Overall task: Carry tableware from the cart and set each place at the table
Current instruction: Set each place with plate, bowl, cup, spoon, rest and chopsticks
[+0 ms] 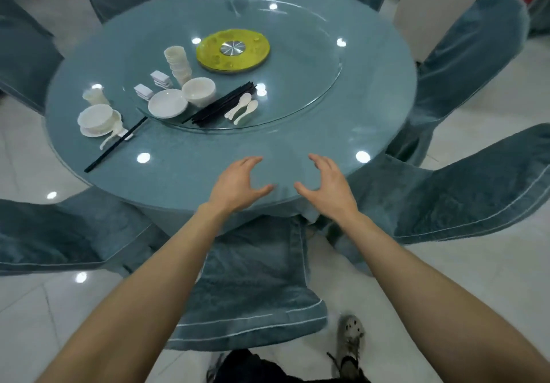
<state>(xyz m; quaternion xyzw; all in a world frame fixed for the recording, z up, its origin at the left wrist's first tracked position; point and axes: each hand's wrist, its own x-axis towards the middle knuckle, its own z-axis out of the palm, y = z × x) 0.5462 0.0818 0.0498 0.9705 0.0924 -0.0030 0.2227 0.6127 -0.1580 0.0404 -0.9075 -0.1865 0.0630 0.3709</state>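
My left hand [238, 183] and my right hand [326, 185] hover side by side over the near edge of the round blue table [372, 132], fingers spread and loosely curved, holding nothing. On the glass turntable [312, 85] lie white plates [167, 103], a bowl [198, 90], a leaning stack of small cups [178, 64], chopstick rests [151, 85], a bundle of black chopsticks [221, 103] and white spoons [242, 108]. At the table's left, one place is laid: bowl on plate [95, 119], cup [95, 96], spoon and a chopstick pair [114, 146].
Blue-covered chairs ring the table: one directly below my arms [253, 278], one at the left [59, 234], two at the right [464, 198]. A yellow disc [233, 51] sits at the turntable's centre. The floor is glossy white tile. My shoe [351, 341] shows at the bottom.
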